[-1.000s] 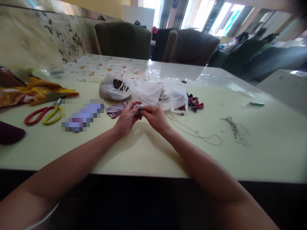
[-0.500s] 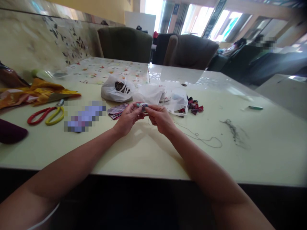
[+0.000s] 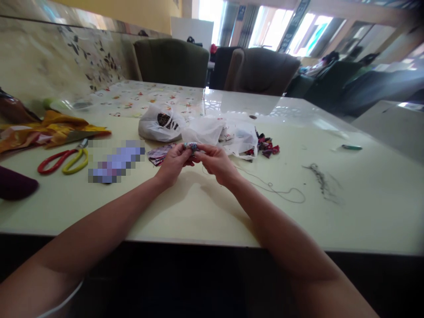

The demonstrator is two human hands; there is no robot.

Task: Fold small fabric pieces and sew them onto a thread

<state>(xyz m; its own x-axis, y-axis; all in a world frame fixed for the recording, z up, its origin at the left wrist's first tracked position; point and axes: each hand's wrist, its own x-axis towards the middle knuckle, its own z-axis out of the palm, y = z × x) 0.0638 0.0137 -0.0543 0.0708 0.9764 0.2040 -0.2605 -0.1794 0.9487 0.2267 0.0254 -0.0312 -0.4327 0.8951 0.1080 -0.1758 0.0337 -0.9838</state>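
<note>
Both hands meet above the table, pinching a small piece of patterned fabric [image 3: 192, 146] in white, blue and dark tones. My left hand [image 3: 172, 163] grips it from the left, fingers closed. From the right, my right hand [image 3: 217, 161] closes thumb and fingers on its other side. The fingers cover most of the fabric. A thin thread [image 3: 280, 191] runs from near the right hand and loops over the tabletop. Just behind the left hand lies a stack of checked cloth pieces [image 3: 159, 153].
White plastic bags [image 3: 203, 130] stand behind the hands, with dark red fabric bits [image 3: 269, 145] beside them. Scissors [image 3: 64, 160] with red and yellow handles, a blurred-out flat object [image 3: 115, 162] and yellow cloth [image 3: 56, 126] lie left. To the right are tangled threads [image 3: 319, 176] and a green tool [image 3: 351, 147].
The fabric between my fingers has turned and is more covered, showing a darker patterned part. Both hands stay together in nearly the same place; the view has shifted slightly.
</note>
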